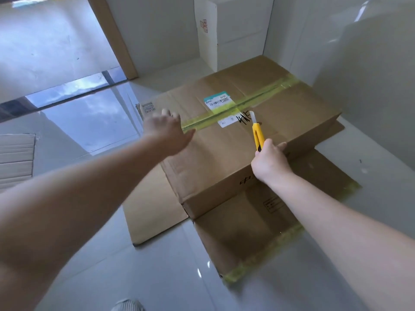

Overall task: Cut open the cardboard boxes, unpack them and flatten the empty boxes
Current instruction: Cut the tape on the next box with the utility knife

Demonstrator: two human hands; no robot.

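At 6 o'clock, nearest the camera, flattened cardboard (244, 232) is lying on the glossy floor (157, 277), and the sealed box (220, 167) is sitting on top of it, filling the middle of the view. So the step in hand looks to be the cutting open of this box, with unpacking and flattening not yet begun.

The right hand (270, 161), at 4 o'clock from the box's centre, is gripping the yellow utility knife (256, 131) with fingers curled round its handle, blade out and pointing toward 12 o'clock. The tip is hovering near the yellow-green tape (258, 98) that seals the lid seam; whether it is touching the lid is hard to tell.

The left hand (167, 132), at 9 o'clock, is spread wide, holding nothing, reaching over the box's left end, slightly blurred.

Next, I judge, the blade needs setting on the tape line and drawing along it shallowly, while the free hand is steadying the lid clear of the cut.

At 12 o'clock, 1 tall white box (207, 34) is standing against the wall.
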